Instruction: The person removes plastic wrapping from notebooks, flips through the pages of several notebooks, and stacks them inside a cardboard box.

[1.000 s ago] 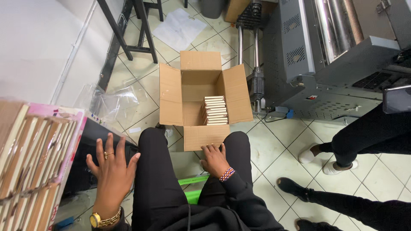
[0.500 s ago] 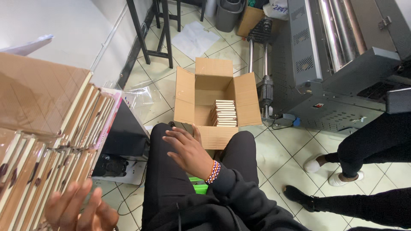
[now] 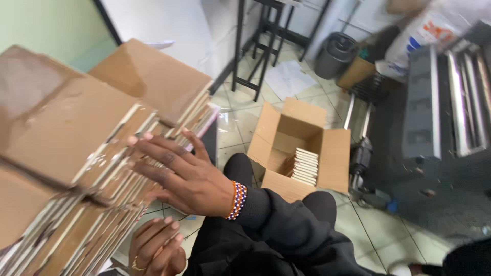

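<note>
- Right grip [image 3: 192,179]: fingers spread flat, palm down, laid across the top edges of the stack of thin board-backed panels [image 3: 87,168]; nothing is pinched.
- Left grip [image 3: 156,248]: fingers curled loosely below the right grip, at the lower edge of the same stack; whether it clasps a panel cannot be determined.
- Progress, as judged: one short row of white-edged panels [image 3: 305,166] already sits inside the open cardboard box [image 3: 276,134] on the floor, beyond the right grip. Most of the box is unfilled, and the large stack remains outside it.
- Stack condition: panels stand on edge, tightly packed, brown card faces, pale edges, some scuffed. A pink-rimmed holder [image 3: 208,115] encloses the side farthest from the grips.
</note>
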